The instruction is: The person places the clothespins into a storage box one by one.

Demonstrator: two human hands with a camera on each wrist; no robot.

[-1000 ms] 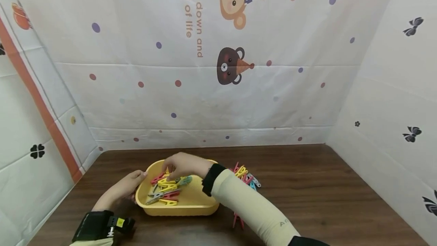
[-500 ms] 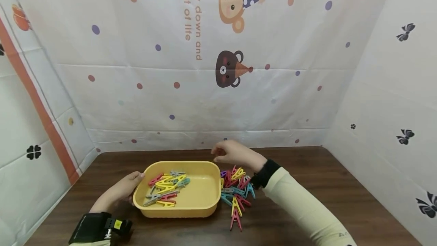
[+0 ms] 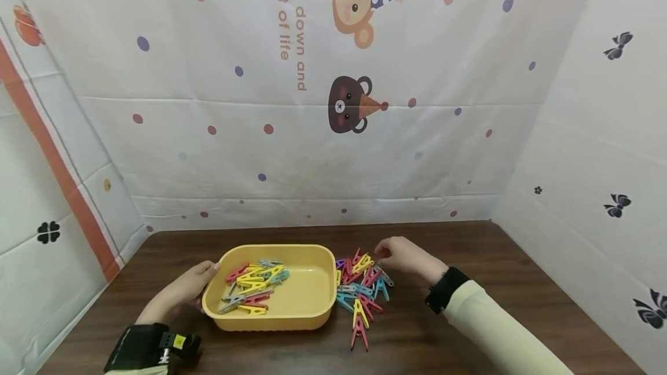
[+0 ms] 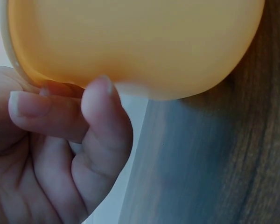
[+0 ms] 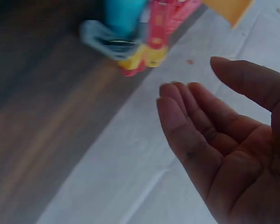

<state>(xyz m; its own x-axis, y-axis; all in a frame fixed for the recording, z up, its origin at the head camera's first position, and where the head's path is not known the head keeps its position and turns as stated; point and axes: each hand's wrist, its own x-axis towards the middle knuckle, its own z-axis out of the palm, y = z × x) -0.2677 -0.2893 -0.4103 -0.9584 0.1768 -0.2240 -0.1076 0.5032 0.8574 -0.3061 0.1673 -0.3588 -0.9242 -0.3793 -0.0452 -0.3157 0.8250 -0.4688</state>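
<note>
A yellow plastic basin point(image 3: 312, 282) stands on the table with several clothespins point(image 3: 255, 288) lying in its left half. My left hand point(image 3: 190, 285) grips the basin's left rim; in the left wrist view its fingers curl at the basin's outer wall point(image 4: 154, 51). To the basin's right lies a loose pile of red, yellow, blue, purple and grey clothespins point(image 3: 362, 285). My right hand point(image 3: 406, 256) is just beyond the pile's back right side. In the right wrist view the right hand's fingers point(image 5: 182, 126) are relaxed and apart from the thumb, with nothing between them.
The brown wooden table point(image 3: 469, 305) meets a white printed cloth point(image 3: 292, 190) hung behind it. More white cloth point(image 3: 599, 190) hangs on the right and left sides. One red clothespin point(image 3: 359, 334) lies at the pile's front end.
My right hand has moved from inside the basin, out over its rim, to the right side of the clothespin pile. My left hand has stayed on the basin's rim.
</note>
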